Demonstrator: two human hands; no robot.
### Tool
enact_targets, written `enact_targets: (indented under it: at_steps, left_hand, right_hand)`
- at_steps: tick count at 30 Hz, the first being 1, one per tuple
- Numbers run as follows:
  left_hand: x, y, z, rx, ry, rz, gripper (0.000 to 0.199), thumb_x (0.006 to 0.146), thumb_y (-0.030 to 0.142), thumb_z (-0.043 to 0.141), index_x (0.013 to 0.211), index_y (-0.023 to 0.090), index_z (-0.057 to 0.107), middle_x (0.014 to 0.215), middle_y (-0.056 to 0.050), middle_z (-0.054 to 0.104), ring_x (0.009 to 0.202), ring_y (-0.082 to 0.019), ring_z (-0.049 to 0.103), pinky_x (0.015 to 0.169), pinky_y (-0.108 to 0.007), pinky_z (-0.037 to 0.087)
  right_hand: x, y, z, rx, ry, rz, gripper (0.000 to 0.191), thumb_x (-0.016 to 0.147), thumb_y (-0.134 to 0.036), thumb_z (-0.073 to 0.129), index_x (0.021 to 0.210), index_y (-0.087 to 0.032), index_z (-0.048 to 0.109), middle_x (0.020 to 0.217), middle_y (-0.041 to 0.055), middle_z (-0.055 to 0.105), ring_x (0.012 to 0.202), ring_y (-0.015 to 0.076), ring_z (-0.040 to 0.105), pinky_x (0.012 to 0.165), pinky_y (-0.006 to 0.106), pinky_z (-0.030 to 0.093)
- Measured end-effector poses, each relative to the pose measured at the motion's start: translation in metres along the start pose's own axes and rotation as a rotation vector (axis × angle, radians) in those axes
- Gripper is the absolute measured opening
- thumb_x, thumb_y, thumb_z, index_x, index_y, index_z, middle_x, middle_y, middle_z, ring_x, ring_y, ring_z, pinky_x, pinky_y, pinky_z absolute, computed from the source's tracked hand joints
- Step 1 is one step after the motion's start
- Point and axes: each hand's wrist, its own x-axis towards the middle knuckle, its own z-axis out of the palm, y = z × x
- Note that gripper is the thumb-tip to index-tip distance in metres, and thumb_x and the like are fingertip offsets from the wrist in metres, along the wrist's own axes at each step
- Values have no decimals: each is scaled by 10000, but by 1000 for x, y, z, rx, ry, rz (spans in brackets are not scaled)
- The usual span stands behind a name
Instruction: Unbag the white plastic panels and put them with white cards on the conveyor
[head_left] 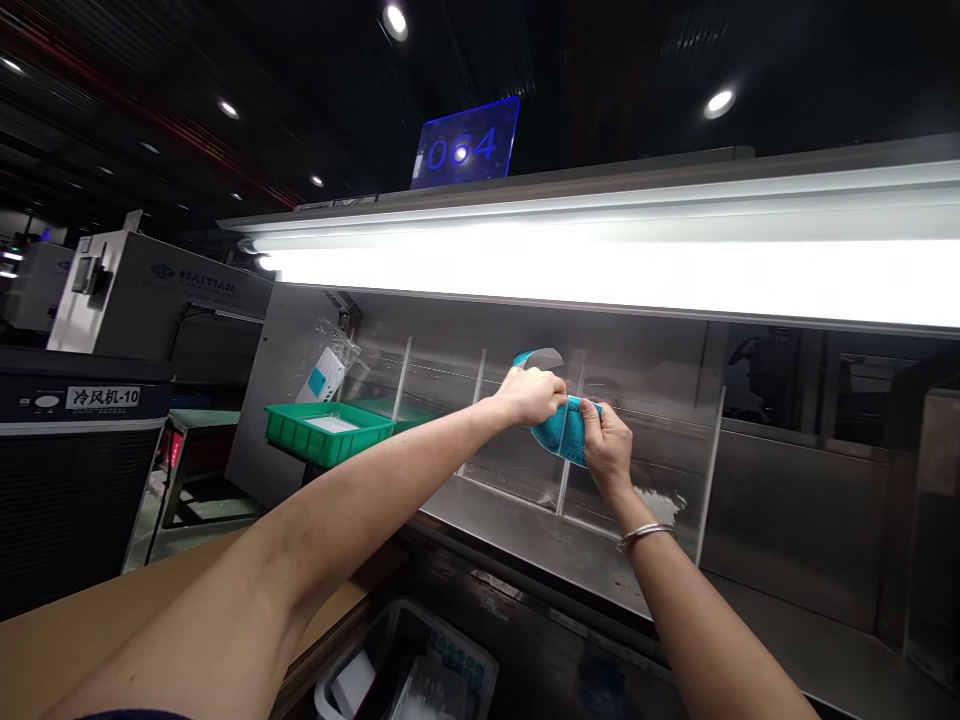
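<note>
Both of my hands are raised in front of the lit metal bench, closed on one curled, teal printed strip [556, 432] that looks like a strip of labels. My left hand [531, 396] pinches it near its upper part, and a curled end with a grey underside rises behind those fingers. With thumb and fingers, my right hand [607, 442] grips the strip's right edge; a silver bangle circles that wrist. The strip's print is too small to read. Behind it stand clear upright dividers [561, 488] on the bench.
A green tray [289, 432] holding something white stands at the left, below a hanging clear bag with a blue-and-white card [328, 373]. Lower down is a pale bin [484, 660] with assorted items beside brown cardboard [67, 655]. A bright lamp [600, 265] spans overhead.
</note>
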Motion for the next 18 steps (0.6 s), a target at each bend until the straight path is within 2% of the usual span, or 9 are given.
enact_targets:
  at_steps: [2, 7, 10, 12, 15, 18]
  left_hand:
    - [1, -4, -1, 2, -12, -11, 307, 859, 388, 383, 902, 263, 660, 940, -21, 692, 923, -216, 608, 879, -383, 391]
    - [0, -20, -8, 16, -20, -60, 335, 872, 343, 330, 956, 234, 635, 1004, -62, 672, 939, -245, 602, 798, -379, 427]
    - [-5, -21, -3, 17, -78, 39, 306, 857, 338, 367, 941, 228, 639, 970, -79, 678, 883, -242, 613, 764, -358, 430]
    - [-10, -14, 7, 11, -137, 176, 228, 832, 309, 434, 874, 248, 650, 876, -45, 692, 833, -210, 616, 845, -373, 391]
    - [-18, -6, 20, -5, -216, 342, 126, 779, 231, 529, 746, 255, 649, 719, 9, 684, 749, -163, 607, 942, -388, 310]
    - [-26, -11, 18, -52, -231, 359, 146, 814, 271, 507, 827, 264, 652, 758, 8, 687, 711, -148, 596, 797, -299, 392]
  right_hand:
    - [1, 7, 6, 7, 12, 31, 407, 847, -521, 398, 615, -200, 491, 501, -45, 420, 511, 119, 373, 530, 239, 305]
    - [9, 36, 7, 2, 282, 406, 424, 814, -549, 371, 565, -216, 456, 498, -6, 463, 507, 162, 419, 520, 285, 348]
    - [-1, 33, -3, 7, 317, 464, 425, 829, -548, 329, 585, -221, 447, 470, -25, 418, 449, 148, 384, 455, 280, 341]
    - [-20, 16, -13, 84, 280, 446, 412, 824, -562, 367, 597, -225, 436, 471, -46, 378, 425, 127, 346, 415, 261, 318]
    - [-59, -15, -35, 267, 157, 414, 391, 795, -562, 477, 598, -228, 426, 483, -56, 340, 421, 109, 309, 385, 245, 286]
    - [-85, -33, -65, 441, -27, 531, 340, 753, -529, 584, 658, -212, 506, 499, -55, 368, 423, 96, 322, 374, 229, 285]
